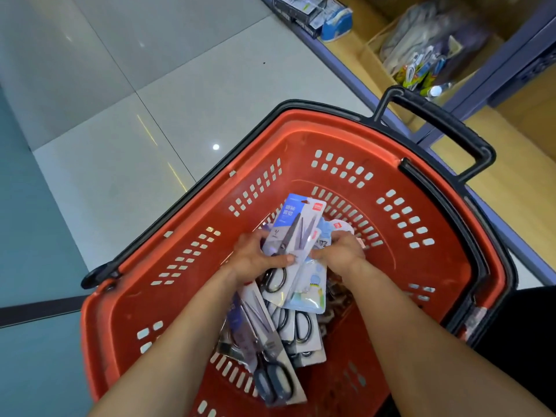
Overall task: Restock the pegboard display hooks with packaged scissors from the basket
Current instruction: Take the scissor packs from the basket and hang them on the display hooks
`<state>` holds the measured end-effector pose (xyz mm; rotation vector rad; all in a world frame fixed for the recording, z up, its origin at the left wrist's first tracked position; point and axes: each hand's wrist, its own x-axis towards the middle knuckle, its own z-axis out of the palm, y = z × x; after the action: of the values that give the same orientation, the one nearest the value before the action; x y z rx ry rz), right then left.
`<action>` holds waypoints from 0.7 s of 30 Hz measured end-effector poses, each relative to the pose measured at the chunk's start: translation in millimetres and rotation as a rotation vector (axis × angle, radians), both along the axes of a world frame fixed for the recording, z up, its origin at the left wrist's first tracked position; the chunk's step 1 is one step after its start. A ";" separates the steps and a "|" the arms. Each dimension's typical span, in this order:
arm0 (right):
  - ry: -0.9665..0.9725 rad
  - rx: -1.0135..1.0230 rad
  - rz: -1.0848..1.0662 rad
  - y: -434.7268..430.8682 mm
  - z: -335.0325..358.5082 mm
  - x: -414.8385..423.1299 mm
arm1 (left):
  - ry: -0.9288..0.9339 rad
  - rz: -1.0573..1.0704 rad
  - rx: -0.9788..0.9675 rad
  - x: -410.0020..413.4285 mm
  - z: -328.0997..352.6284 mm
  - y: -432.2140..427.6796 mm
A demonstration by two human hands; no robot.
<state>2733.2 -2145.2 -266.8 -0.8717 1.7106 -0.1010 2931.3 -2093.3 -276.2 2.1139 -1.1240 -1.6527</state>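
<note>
A shop, plainly: under the fingers (278,260) sits a red plastic shopping basket (301,139) heaped with carded, packaged scissors (293,230). Beyond the fingers, to the right, a low display shelf (352,57) holds boxed stationery (301,13) beside glossy floor tiles (180,85).

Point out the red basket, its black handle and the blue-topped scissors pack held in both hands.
red basket (331,136): head view, far inner wall.
black handle (451,126): head view, middle of the grip bar.
scissors pack (293,210): head view, blue top of the card.
</note>
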 end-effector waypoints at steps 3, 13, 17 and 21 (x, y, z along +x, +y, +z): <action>-0.132 0.018 -0.016 3.4 9.3 6.6 | -0.044 -0.028 0.018 -6.4 5.1 3.0; -0.392 0.074 -0.166 10.2 18.8 12.8 | 0.016 0.042 -0.059 -2.1 15.0 6.3; -0.281 -0.012 -0.098 6.7 32.4 7.8 | 0.118 0.070 -0.093 -2.4 38.2 5.6; -0.221 -0.133 -0.106 1.1 53.6 4.0 | 0.215 0.073 -0.095 -2.9 58.9 6.2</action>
<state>2737.2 -2144.0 -213.1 -0.8343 1.5546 -0.3723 2928.5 -2087.1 -217.2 1.8465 -1.0258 -1.7091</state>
